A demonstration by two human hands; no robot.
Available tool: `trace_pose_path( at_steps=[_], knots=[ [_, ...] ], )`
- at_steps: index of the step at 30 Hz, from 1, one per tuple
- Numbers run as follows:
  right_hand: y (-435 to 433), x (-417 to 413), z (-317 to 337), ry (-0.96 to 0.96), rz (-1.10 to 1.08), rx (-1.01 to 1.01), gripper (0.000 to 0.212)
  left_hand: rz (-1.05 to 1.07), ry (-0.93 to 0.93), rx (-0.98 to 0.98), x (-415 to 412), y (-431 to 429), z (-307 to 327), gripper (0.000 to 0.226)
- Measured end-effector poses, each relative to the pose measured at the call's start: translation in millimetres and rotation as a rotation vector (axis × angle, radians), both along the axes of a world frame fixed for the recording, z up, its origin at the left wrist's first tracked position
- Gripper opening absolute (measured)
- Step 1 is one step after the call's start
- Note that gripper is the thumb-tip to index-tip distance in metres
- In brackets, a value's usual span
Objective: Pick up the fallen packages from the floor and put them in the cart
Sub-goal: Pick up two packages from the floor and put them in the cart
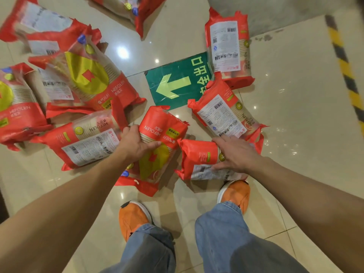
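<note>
Bare forearms, no sleeves; faded blue jeans [226,239]; orange shoes [134,217], white soles.

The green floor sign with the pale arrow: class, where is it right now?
In the head view, the green floor sign lies flat on the cream tiled floor at centre frame, ringed by red packages, its right edge tucked under two of them.

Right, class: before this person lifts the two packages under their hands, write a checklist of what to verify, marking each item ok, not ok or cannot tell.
1. Left hand on a package: ok, its fingers wrap the yellow-fronted package.
2. Right hand on a package: ok, it lies across the label-side package; firm grip cannot tell.
3. Both packages free of neighbours: not ok, the label-side package touches the package behind it.
4. Feet clear of packages: not ok, the right shoe meets the label-side package's edge.
5. Cart within reach: cannot tell, no cart in view.
6. Wrapping intact: cannot tell.
</note>
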State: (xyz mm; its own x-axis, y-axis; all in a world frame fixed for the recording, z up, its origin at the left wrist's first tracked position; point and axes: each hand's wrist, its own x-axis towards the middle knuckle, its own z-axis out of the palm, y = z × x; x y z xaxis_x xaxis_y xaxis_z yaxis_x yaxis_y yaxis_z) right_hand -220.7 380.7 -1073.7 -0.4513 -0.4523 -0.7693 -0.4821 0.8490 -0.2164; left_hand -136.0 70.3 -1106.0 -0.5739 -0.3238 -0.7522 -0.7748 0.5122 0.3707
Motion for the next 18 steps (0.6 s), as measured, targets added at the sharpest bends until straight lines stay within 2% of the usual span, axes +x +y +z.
trace_pose_path(
  at_steps=[4,6,8,9,12,18],
  knots=[
    [0,-19,61,-0.021,-0.360,-0.114,0.099,0.111,0.113,0.003,-15,-15,64,0.107],
    [-1,-29,99,-0.005,-0.516,-0.201,0.094,0.173,0.197,0.008,-30,-21,110,0.096],
    [-2,-38,145,0.012,-0.660,-0.294,0.085,0.226,0.255,0.029,-48,-29,162,0.088],
    [-2,-43,170,0.019,-0.739,-0.337,0.077,0.239,0.299,0.035,-57,-33,192,0.091],
    [-6,-59,258,0.079,-0.930,-0.457,0.059,0.236,0.416,0.025,-87,-43,290,0.098],
    [-7,-76,470,0.263,-1.187,-0.650,0.046,0.271,0.592,0.028,-121,-33,501,0.079]
  ],
)
